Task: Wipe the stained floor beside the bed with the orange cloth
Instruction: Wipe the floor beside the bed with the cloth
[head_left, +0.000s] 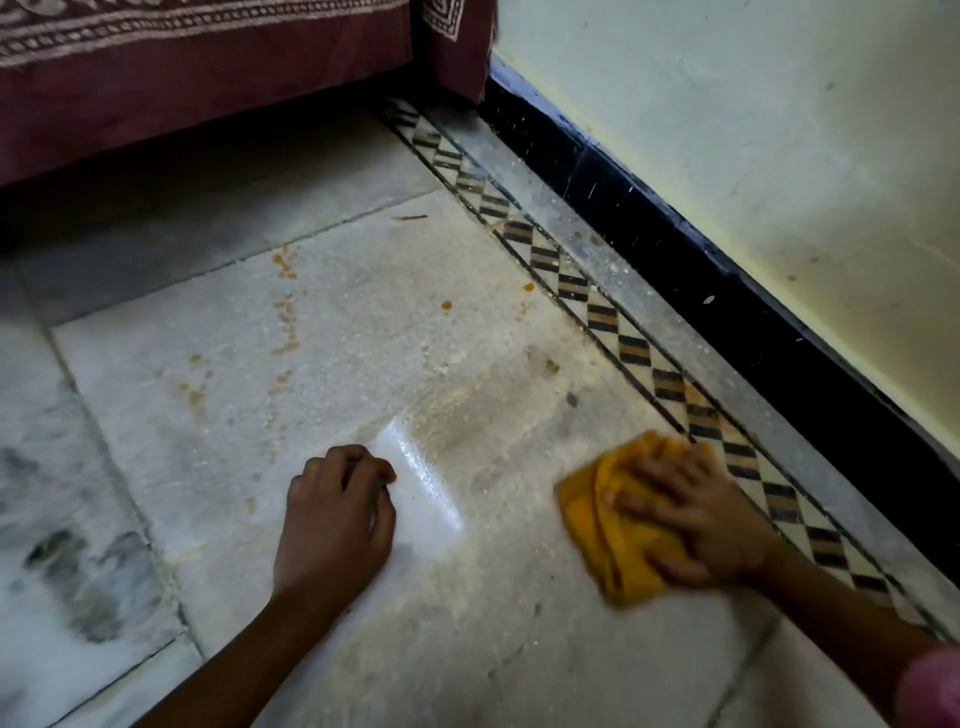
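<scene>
right hand (691, 519) presses the cloth (602, 545) flat, fingers spread, on the floor (363, 374) by the border (634, 349); left hand (337, 514) is a clenched empty fist. press firmly, sweep toward the stains (285, 322) nearer the bed (156, 78), overlapping strokes.

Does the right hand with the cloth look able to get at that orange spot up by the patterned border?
Probably yes: bare floor lies between the right hand, pressing the orange cloth, and the orange spot; nothing stands in the way, though it means leaning forward.
</scene>
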